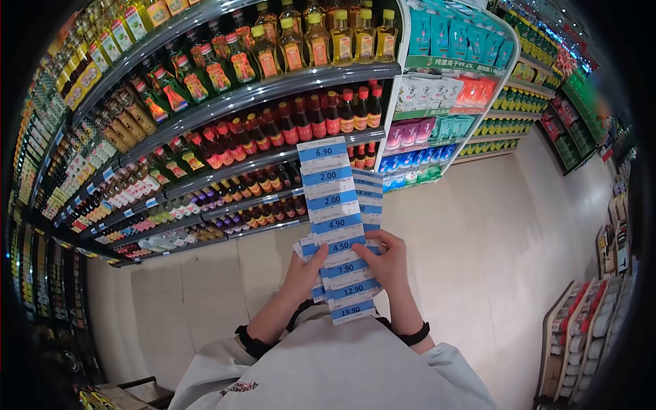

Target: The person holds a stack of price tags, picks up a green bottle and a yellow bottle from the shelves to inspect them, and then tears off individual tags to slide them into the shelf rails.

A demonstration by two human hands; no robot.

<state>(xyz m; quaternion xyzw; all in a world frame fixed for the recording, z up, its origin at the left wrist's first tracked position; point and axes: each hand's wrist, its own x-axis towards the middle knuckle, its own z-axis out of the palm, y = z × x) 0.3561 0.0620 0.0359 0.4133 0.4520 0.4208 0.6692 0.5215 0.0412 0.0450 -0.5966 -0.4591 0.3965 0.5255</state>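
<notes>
A long strip of blue and white price labels (332,199) hangs between my hands in front of my chest, with prices such as 6.90, 4.50 and 19.90 printed on it. More label strips (369,198) lie behind it, partly covered. My left hand (306,268) grips the left edge, thumb on the front and fingers hidden behind. On the right edge, my right hand (384,258) pinches the labels near the 4.50 price, its thumb on top. Both wrists wear black bands.
Curved shelves (239,89) of bottled sauces and oils stand ahead and to the left. An end rack (444,89) holds bagged goods. At the lower right is a shelf unit (581,335) with packaged goods. Pale floor tiles (471,253) stretch between them.
</notes>
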